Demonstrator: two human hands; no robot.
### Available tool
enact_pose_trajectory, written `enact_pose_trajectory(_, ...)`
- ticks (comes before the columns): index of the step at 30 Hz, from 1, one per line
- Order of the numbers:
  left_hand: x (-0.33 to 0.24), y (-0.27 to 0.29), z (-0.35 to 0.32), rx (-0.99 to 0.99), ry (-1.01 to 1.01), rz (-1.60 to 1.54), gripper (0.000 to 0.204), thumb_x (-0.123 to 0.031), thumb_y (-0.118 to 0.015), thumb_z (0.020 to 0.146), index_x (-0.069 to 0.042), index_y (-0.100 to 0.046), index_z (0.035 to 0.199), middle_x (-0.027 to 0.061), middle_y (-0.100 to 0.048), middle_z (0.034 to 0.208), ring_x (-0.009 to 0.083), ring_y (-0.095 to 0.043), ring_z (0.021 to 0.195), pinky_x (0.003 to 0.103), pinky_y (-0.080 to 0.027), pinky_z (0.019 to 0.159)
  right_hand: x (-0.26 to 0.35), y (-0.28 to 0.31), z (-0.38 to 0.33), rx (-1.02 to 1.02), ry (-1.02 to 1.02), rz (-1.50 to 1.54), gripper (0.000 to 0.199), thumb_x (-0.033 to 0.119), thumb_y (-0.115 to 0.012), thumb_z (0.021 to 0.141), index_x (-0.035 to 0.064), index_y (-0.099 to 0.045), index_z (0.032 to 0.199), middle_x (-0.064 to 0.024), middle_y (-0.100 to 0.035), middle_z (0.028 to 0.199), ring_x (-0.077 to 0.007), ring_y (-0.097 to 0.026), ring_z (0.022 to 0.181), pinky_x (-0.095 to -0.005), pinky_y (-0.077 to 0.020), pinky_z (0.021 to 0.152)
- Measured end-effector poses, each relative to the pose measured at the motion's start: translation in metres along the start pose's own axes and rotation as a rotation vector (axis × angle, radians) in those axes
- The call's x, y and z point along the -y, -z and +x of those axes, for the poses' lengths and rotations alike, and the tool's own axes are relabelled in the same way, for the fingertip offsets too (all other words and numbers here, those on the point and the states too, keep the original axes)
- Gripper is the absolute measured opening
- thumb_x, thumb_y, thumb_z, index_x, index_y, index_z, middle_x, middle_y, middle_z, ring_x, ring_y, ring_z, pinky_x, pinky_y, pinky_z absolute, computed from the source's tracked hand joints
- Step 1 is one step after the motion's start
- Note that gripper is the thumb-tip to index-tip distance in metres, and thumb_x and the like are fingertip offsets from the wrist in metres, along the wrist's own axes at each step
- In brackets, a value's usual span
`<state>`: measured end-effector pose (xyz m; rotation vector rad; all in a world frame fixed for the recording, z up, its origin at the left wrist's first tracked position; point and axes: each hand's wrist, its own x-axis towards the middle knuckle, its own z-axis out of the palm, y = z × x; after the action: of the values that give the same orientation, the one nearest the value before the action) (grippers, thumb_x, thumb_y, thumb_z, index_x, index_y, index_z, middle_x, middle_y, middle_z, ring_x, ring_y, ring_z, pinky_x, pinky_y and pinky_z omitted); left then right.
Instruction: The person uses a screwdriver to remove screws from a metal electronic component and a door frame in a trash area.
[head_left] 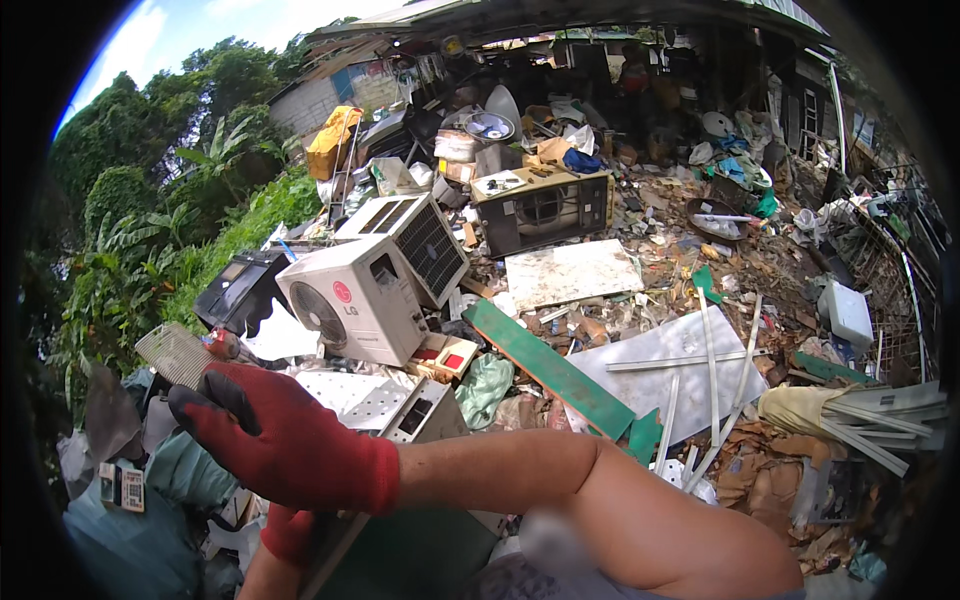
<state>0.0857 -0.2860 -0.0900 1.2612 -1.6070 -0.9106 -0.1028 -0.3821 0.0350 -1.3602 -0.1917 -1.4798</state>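
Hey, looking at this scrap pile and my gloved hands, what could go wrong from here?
1. The right hand reaches across the body over loose scrap; the bare forearm has no cover and could get scratched.
2. The white air-conditioner unit sits tilted on the heap and might slide.
3. The thin white strips and green board lie loose underfoot, a likely tripping hazard.

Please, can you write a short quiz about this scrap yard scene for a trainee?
1. True or false: the right hand and the left hand both wear red gloves.
2. What colour is the long plank on the pile? A) green B) yellow C) blue
3. Fill in: the right glove's fingertips are ___.
Key: 1 true; 2 A; 3 black.
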Motion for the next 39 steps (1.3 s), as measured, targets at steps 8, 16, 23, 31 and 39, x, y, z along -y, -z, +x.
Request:
enact_pose_trajectory(8, -0.044, -0.029, 0.021, 0.029, 0.081, -0.126, 0.033, -0.024, -0.058, 0.104, -0.001, -0.058, 0.127, 0.0068, -0.066, 0.118, 0.0137, -0.06, 0.11, 0.03, -0.046, 0.099, -0.032, 0.04, 0.046, 0.73, -0.772, 0.702, 0.043, 0.044, -0.061, 0.1, 0.0059, -0.063, 0.081, -0.0038, -0.058, 0.062, -0.013, -0.055, 0.047, -0.0279, -0.0442, 0.043)
enact_pose_trajectory(16, -0.066, -0.036, 0.019, 0.08, 0.188, -0.042, 0.028, -0.013, -0.057, 0.102, -0.002, -0.06, 0.128, 0.0057, -0.069, 0.115, 0.011, -0.061, 0.107, 0.03, -0.046, 0.098, 0.018, 0.021, 0.012, 0.293, -0.522, 0.0, 0.048, 0.051, -0.061, 0.099, 0.007, -0.059, 0.08, -0.0028, -0.061, 0.078, -0.0093, -0.052, 0.058, -0.0276, -0.0437, 0.049)
enact_pose_trajectory(23, -0.054, -0.044, 0.025, 0.039, 0.047, -0.244, 0.031, -0.01, -0.059, 0.101, -0.001, -0.06, 0.13, 0.0069, -0.068, 0.122, 0.0119, -0.06, 0.113, 0.03, -0.045, 0.103, -0.004, 0.021, 0.036, 0.581, -0.689, 0.184, 0.052, 0.054, -0.056, 0.1, 0.0063, -0.06, 0.08, -0.0057, -0.058, 0.069, -0.0136, -0.054, 0.055, -0.0296, -0.044, 0.05)
enact_pose_trajectory(31, -0.052, -0.049, 0.026, 0.058, 0.038, -0.097, 0.032, -0.01, -0.062, 0.098, -0.004, -0.062, 0.129, 0.0035, -0.069, 0.103, 0.0085, -0.059, 0.091, 0.03, -0.051, 0.081, -0.028, 0.033, 0.022, 0.826, -0.509, 0.773, 0.053, 0.053, -0.044, 0.105, 0.0082, -0.054, 0.079, -0.0036, -0.051, 0.066, -0.0154, -0.049, 0.052, -0.0298, -0.0424, 0.045)
enact_pose_trajectory(39, -0.047, -0.049, 0.028, 0.064, 0.03, -0.271, 0.028, -0.013, -0.064, 0.098, 0.0, -0.063, 0.122, 0.0053, -0.071, 0.104, 0.0108, -0.063, 0.095, 0.03, -0.051, 0.088, 0.036, 0.001, 0.002, 0.178, -0.459, -0.307, 0.05, 0.048, -0.034, 0.109, 0.007, -0.053, 0.088, -0.0071, -0.052, 0.073, -0.0205, -0.052, 0.052, -0.0336, -0.0442, 0.042)
